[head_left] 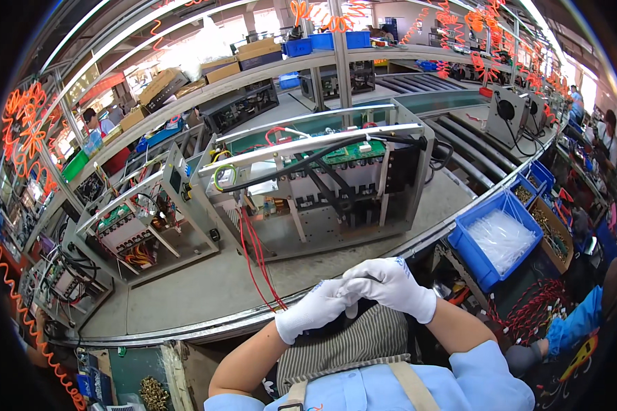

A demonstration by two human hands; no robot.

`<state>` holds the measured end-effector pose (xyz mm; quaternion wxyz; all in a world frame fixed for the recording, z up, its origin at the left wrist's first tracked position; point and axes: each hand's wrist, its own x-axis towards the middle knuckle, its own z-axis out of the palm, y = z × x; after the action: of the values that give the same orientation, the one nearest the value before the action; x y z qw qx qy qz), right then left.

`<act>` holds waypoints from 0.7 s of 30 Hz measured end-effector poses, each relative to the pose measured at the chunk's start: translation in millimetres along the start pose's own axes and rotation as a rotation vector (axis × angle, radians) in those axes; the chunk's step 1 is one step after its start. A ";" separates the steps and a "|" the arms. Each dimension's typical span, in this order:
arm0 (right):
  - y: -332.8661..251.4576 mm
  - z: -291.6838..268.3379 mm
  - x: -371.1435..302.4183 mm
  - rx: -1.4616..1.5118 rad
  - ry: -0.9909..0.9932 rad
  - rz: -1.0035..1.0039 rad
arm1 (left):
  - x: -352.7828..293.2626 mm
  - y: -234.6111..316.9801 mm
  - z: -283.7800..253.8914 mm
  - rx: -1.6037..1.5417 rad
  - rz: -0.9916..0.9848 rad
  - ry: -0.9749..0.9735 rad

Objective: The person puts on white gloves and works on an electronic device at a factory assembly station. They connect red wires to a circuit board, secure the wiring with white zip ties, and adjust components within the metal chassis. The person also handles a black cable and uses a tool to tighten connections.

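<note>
Both gloved hands, left hand and right hand, rest clasped and holding nothing at lower centre (fingers curled together), so unclasp them before reaching up-frame to the open chassis.

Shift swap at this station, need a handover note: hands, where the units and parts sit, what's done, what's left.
Left hand and right hand, both in white gloves, are clasped together at the belt edge; neither holds a tool or part.
Open grey metal chassis with green circuit board sits on the grey conveyor belt straight ahead, red wires hanging from its front.
A second open chassis stands to its left.
Blue plastic bin of clear bags is on the right.
Done: cannot tell.
Left: loose red wires look unrouted.
</note>
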<state>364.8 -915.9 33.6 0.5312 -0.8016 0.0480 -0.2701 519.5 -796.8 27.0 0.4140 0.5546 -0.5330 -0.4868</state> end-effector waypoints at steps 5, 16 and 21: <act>8.3 -10.8 11.3 0.132 0.040 0.034 | 5.7 7.7 -6.4 0.039 -0.013 0.022; 17.4 -33.6 39.1 0.170 0.236 -0.081 | 24.9 47.6 -36.8 0.326 0.213 0.265; 7.0 -54.3 61.2 -0.297 0.315 -0.433 | 21.9 47.3 -60.4 0.847 0.306 0.329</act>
<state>392.0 -986.0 66.6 0.3244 -0.8104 -0.0034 -0.4879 568.9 -826.4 82.2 0.2973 0.6594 -0.6874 -0.0658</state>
